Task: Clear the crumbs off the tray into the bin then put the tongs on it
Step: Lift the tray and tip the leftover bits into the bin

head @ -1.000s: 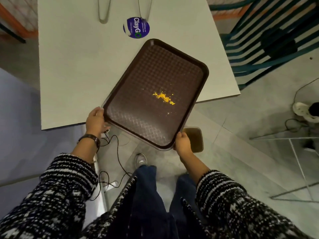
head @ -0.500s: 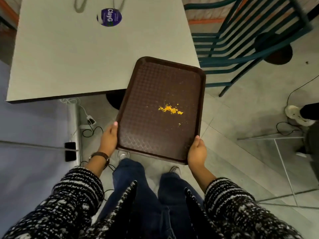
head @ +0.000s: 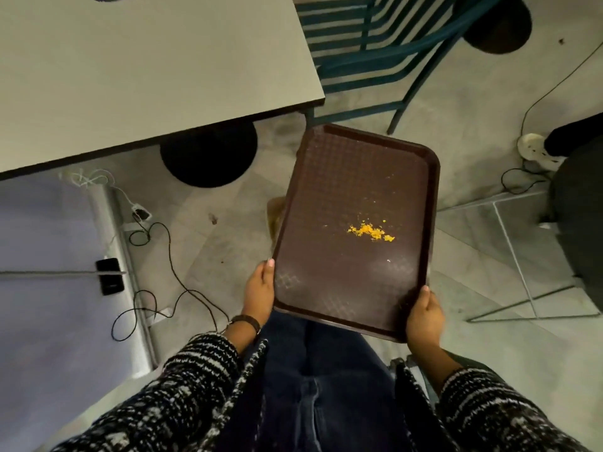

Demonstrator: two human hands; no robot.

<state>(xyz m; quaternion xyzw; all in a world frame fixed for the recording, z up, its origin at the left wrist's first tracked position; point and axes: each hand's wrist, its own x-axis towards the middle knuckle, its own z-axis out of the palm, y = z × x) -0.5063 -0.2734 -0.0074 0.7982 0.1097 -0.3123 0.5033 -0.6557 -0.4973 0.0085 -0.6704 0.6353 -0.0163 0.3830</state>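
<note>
I hold a dark brown tray [head: 329,275] level over the floor, clear of the table. A small heap of yellow crumbs [head: 370,231] lies near its middle. My left hand [head: 259,290] grips the near left edge with the thumb on the rim. My right hand [head: 424,316] grips the near right corner. A brown bin [head: 275,212] shows partly from under the tray's left edge. The tongs are out of view.
The grey table [head: 146,70] fills the upper left, with its black round base [head: 208,158] below. A teal chair [head: 368,57] stands at the top right. Cables [head: 169,256] trail on the floor at left. Another person's shoe [head: 536,151] and a wire frame [head: 518,256] are at right.
The tray has come off the table and moved right and toward me, both hands still holding it. The view has swung away from the table; the tongs have left the frame.
</note>
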